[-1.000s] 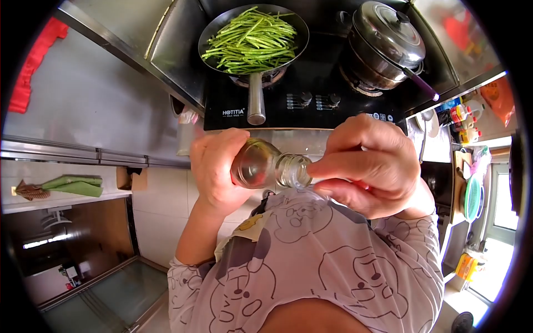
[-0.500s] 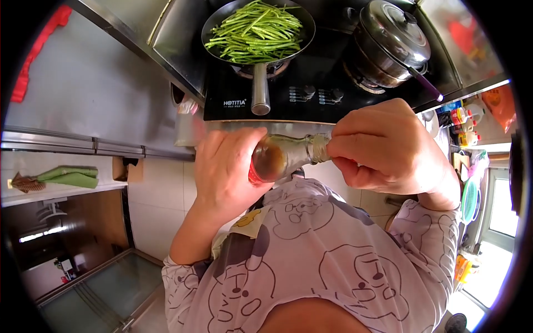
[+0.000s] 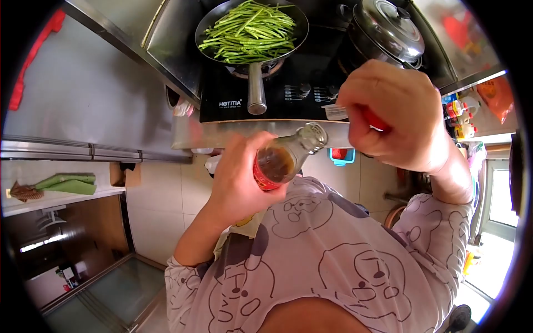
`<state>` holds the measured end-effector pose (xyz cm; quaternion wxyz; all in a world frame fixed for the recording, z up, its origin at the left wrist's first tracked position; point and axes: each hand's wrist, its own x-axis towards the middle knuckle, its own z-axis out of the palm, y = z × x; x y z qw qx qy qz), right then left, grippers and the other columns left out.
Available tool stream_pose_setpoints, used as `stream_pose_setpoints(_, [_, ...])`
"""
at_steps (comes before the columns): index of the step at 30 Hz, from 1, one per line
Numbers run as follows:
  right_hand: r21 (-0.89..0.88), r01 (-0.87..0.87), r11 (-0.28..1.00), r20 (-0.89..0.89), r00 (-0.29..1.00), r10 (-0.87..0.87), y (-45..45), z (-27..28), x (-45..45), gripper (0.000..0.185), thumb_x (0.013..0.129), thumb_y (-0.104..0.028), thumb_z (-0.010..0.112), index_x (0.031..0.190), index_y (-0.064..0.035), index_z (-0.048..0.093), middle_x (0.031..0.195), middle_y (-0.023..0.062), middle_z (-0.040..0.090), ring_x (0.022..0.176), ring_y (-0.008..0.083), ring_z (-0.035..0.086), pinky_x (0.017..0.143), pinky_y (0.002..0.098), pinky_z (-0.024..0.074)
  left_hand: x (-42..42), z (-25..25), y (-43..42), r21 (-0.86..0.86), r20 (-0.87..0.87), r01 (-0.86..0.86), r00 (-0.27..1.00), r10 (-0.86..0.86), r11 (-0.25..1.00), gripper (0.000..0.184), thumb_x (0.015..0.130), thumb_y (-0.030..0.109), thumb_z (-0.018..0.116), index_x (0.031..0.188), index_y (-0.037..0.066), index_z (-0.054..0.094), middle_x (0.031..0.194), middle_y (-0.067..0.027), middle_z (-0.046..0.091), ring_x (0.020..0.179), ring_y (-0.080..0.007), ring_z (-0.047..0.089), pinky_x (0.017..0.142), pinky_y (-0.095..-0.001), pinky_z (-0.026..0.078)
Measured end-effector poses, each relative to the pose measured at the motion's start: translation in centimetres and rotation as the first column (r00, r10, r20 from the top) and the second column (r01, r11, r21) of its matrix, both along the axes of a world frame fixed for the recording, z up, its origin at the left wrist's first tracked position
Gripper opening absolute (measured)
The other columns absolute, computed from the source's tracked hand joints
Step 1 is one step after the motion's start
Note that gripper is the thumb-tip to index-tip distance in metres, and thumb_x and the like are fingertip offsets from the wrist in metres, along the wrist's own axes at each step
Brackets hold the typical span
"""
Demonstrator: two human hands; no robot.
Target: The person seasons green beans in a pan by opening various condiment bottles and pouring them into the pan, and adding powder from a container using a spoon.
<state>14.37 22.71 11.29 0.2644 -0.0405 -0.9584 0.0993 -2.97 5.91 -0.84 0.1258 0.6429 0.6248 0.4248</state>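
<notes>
My left hand (image 3: 240, 180) is wrapped round a clear glass bottle (image 3: 280, 161) with brown liquid and a red label. The bottle leans to the right, its open mouth (image 3: 315, 135) uncovered. To the right and higher, my right hand (image 3: 391, 114) is closed, with a translucent plastic piece (image 3: 335, 112) sticking out from its fingers and something red showing inside them. Beyond both hands, a pan (image 3: 300, 39) holding long green beans (image 3: 250, 33) rests on the left burner of the black stove (image 3: 222, 89).
A lidded steel pot (image 3: 391, 30) stands on the right burner. Several bottles (image 3: 459, 116) are at the right, near an orange bag (image 3: 496, 99). A blue container (image 3: 341, 156) shows below the counter edge. A green cloth (image 3: 68, 184) hangs at the left.
My right hand has come away from the bottle's mouth, moving right and up with the plastic piece. The bottle, still in my left hand, has turned its mouth more upward.
</notes>
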Motion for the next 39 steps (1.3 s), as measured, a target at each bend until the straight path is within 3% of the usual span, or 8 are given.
stream_pose_setpoints(1, [0.001, 0.004, 1.0, 0.001, 1.0, -0.004, 0.1, -0.1, 0.1, 0.021, 0.06, 0.008, 0.058, 0.079, -0.0017, 0.062, 0.075, 0.0101, 0.059, 0.057, 0.0237, 0.057, 0.048, 0.0291, 0.045, 0.0, -0.3, 0.0, 0.001, 0.001, 0.004, 1.0, -0.004, 1.0, 0.068, 0.059, 0.007, 0.083, 0.119, 0.004, 0.051, 0.108, -0.0131, 0.057, 0.098, -0.0271, 0.061, 0.084, -0.0346, 0.049])
stream_pose_setpoints(4, [-0.499, -0.08, 0.863, -0.121, 0.992, 0.022, 0.3, -0.2, 0.5, 0.015, 0.067, 0.01, 0.052, 0.077, 0.0025, 0.061, 0.076, 0.0094, 0.06, 0.055, 0.0126, 0.054, 0.046, 0.0239, 0.0415, -0.5, -0.9, 0.0, 0.196, 0.077, 0.129, 0.986, -0.147, 0.972, 0.075, 0.062, 0.009, 0.086, 0.124, 0.001, 0.046, 0.114, -0.0151, 0.057, 0.098, -0.022, 0.059, 0.086, -0.0338, 0.05])
stream_pose_setpoints(7, [-0.914, 0.133, 0.383, 0.084, 0.986, -0.143, 0.1, 0.0, 1.9, 0.006, 0.081, 0.001, 0.059, 0.082, 0.0003, 0.065, 0.074, 0.0027, 0.064, 0.058, 0.0061, 0.058, 0.052, 0.0179, 0.0451, -0.2, 0.5, 0.1, 0.323, 0.224, 0.058, 0.965, -0.135, 0.945, 0.067, 0.052, 0.01, 0.085, 0.112, 0.003, 0.056, 0.104, -0.0112, 0.065, 0.087, -0.0268, 0.057, 0.08, -0.0357, 0.042])
stream_pose_setpoints(9, [-0.967, -0.001, 0.253, -0.024, 0.996, -0.089, 0.6, -2.4, 2.3, 0.007, 0.083, 0.003, 0.058, 0.085, 0.0029, 0.065, 0.076, 0.006, 0.065, 0.054, 0.0079, 0.059, 0.05, 0.0194, 0.048, -1.1, 1.4, 1.0, 0.405, 0.238, 0.137, 0.939, -0.248, 0.904, 0.056, 0.062, 0.021, 0.084, 0.107, 0.002, 0.058, 0.1, -0.0115, 0.067, 0.082, -0.0244, 0.059, 0.079, -0.0334, 0.041])
stream_pose_setpoints(12, [-0.998, -0.052, 0.041, -0.056, 0.994, -0.091, 0.2, -5.3, 2.6, 0.007, 0.084, 0.004, 0.058, 0.086, 0.0037, 0.064, 0.076, 0.0069, 0.065, 0.053, 0.0094, 0.059, 0.047, 0.0211, 0.0478, 0.3, 3.5, 2.3, 0.727, 0.048, 0.03, 0.994, -0.094, 0.686, 0.044, 0.079, 0.037, 0.074, 0.102, 0.004, 0.058, 0.094, -0.0111, 0.068, 0.077, -0.0215, 0.058, 0.076, -0.0319, 0.041])
stream_pose_setpoints(17, [-0.972, -0.101, -0.21, -0.075, 0.989, -0.128, -0.4, -7.9, 3.1, 0.007, 0.084, -0.001, 0.062, 0.09, 0.0035, 0.065, 0.075, 0.0093, 0.064, 0.051, 0.0125, 0.058, 0.044, 0.0236, 0.0462, 1.0, 5.1, 2.4, 0.756, 0.043, 0.001, 0.998, -0.052, 0.655, 0.039, 0.078, 0.033, 0.075, 0.099, 0.006, 0.056, 0.092, -0.0122, 0.068, 0.077, -0.0208, 0.055, 0.071, -0.0301, 0.043])
stream_pose_setpoints(31, [-0.873, -0.282, -0.397, -0.193, 0.949, -0.249, -1.6, -11.7, 4.5, 0.013, 0.086, -0.001, 0.057, 0.097, 0.0032, 0.063, 0.082, 0.0142, 0.066, 0.055, 0.0178, 0.061, 0.047, 0.0269, 0.0506, 1.3, 6.4, 2.5, 0.779, -0.015, 0.024, 1.0, -0.02, 0.626, 0.035, 0.075, 0.017, 0.069, 0.104, 0.011, 0.052, 0.09, -0.011, 0.068, 0.075, -0.0208, 0.055, 0.065, -0.0284, 0.041])
stream_pose_setpoints(39, [-0.853, -0.292, -0.432, -0.185, 0.944, -0.273, -2.1, -12.6, 4.7, 0.012, 0.088, -0.002, 0.057, 0.097, 0.0028, 0.063, 0.082, 0.0142, 0.067, 0.055, 0.0183, 0.061, 0.048, 0.0267, 0.0509, 2.0, 6.5, 2.6, 0.783, -0.024, -0.031, 0.996, 0.08, 0.621, 0.039, 0.075, 0.024, 0.072, 0.105, 0.013, 0.05, 0.089, -0.009, 0.068, 0.074, -0.0204, 0.055, 0.064, -0.0287, 0.041])
